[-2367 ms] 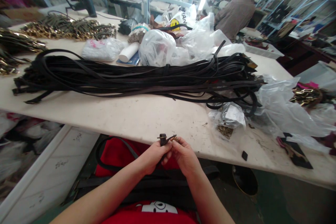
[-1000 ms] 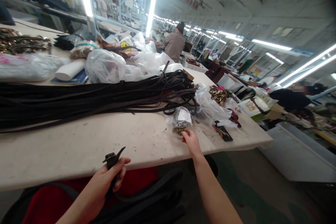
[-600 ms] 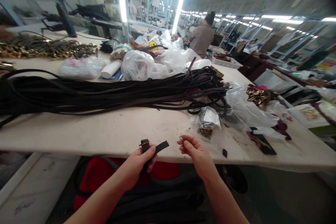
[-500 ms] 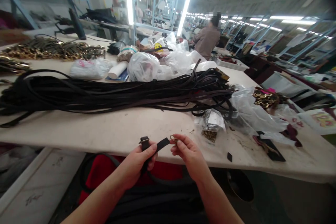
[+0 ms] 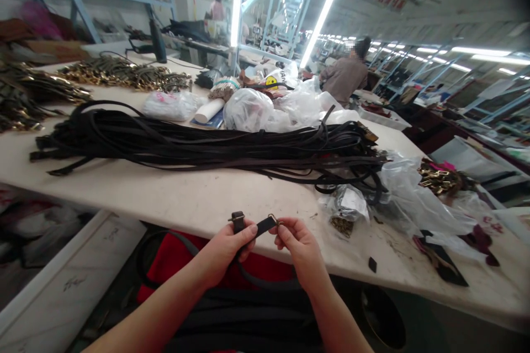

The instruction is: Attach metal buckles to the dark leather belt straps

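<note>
My left hand [image 5: 234, 242] is closed around a dark strap [image 5: 265, 225], whose flat end points right. On the strap, above my left fist, sits a small metal buckle [image 5: 237, 217]. My right hand [image 5: 296, 235] pinches a brass-coloured metal ring [image 5: 273, 219] between thumb and fingertips. The ring is at the strap's end; whether the strap passes through it I cannot tell. Both hands are just above the table's front edge. Behind them a long bundle of black straps [image 5: 199, 146] lies across the table.
Metal clasps [image 5: 128, 74] are heaped at the back left. Clear plastic bags [image 5: 248, 110] stand behind the bundle. A small bag of brass pieces [image 5: 343, 225] and brass buckles [image 5: 439, 179] lie to the right. A person [image 5: 346, 74] stands farther back.
My right hand has brought the ring against the strap's end, where a gap showed before. The view has swung a little left, so the scene sits farther right.
</note>
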{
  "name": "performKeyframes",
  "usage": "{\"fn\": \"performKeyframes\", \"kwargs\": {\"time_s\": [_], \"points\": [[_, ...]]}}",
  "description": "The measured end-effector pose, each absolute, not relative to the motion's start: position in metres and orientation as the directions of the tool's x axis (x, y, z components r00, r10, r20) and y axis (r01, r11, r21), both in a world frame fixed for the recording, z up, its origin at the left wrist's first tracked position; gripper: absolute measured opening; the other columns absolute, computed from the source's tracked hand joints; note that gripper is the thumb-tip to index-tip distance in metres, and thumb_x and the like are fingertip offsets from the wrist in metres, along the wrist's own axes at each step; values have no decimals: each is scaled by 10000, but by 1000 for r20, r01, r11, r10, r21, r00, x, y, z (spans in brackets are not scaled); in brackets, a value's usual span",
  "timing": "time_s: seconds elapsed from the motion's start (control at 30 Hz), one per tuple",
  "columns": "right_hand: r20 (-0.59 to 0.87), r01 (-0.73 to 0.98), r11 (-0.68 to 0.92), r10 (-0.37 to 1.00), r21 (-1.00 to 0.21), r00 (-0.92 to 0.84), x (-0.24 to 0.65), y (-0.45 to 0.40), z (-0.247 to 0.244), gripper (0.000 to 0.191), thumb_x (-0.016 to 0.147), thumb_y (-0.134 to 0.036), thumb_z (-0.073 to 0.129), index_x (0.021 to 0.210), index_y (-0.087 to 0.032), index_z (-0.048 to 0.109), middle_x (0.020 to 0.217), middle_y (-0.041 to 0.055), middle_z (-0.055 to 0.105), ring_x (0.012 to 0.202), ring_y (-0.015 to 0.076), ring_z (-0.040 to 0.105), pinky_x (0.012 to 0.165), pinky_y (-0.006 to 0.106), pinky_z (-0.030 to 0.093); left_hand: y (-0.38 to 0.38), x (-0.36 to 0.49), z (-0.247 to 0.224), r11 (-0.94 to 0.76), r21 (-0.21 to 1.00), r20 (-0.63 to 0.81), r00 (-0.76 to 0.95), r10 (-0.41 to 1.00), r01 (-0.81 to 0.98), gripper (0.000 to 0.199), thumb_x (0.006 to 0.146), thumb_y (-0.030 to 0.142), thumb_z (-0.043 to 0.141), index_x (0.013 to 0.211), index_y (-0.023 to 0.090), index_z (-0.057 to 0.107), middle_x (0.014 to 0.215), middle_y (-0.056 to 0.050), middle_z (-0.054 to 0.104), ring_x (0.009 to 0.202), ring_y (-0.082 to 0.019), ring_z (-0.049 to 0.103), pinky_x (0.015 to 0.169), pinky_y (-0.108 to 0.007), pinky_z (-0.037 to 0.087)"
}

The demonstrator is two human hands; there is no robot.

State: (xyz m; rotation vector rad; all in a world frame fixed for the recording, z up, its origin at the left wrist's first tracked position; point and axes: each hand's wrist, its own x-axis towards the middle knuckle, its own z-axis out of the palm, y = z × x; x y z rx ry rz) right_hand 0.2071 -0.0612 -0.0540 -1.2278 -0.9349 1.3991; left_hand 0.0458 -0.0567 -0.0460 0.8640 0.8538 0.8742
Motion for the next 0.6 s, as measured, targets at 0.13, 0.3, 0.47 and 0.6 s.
{"fn": "performKeyframes", "kwargs": {"time_s": [0.13, 0.3, 0.47, 0.6], "points": [[-141, -45, -139, 988, -989, 58, 206, -60, -58, 260, 717, -398, 652, 794, -164, 572, 634, -16, 589, 547, 76, 480, 533, 209, 396, -59, 42, -45, 341, 914, -250, 358, 900, -219, 288, 775, 434, 551, 779, 154, 480, 503, 66, 406, 451, -74, 317, 458, -203, 235], [-106, -41, -103, 990, -994, 87, 208, -59, -58, 237, 736, -384, 638, 707, -164, 556, 749, 1, 607, 594, 68, 488, 585, 206, 410, -60, 43, -48, 301, 945, -247, 319, 915, -130, 290, 757, 435, 562, 781, 154, 495, 500, 71, 388, 459, -81, 324, 457, -212, 235], [-267, -392, -259, 963, -883, -34, 207, -54, -57, 245, 689, -317, 670, 627, -153, 497, 776, 14, 631, 482, 31, 419, 441, 157, 335, -60, 48, -50, 276, 955, -231, 320, 919, -104, 283, 748, 431, 566, 749, 156, 495, 511, 65, 405, 470, -85, 356, 463, -211, 259], [-314, -563, -319, 943, -763, -110, 211, -46, -52, 231, 633, -238, 672, 585, -153, 463, 607, -31, 565, 432, 23, 375, 380, 125, 265, -59, 52, -45, 280, 949, -218, 343, 914, -144, 255, 768, 413, 554, 764, 165, 492, 530, 66, 415, 466, -78, 355, 465, -206, 268]]}}
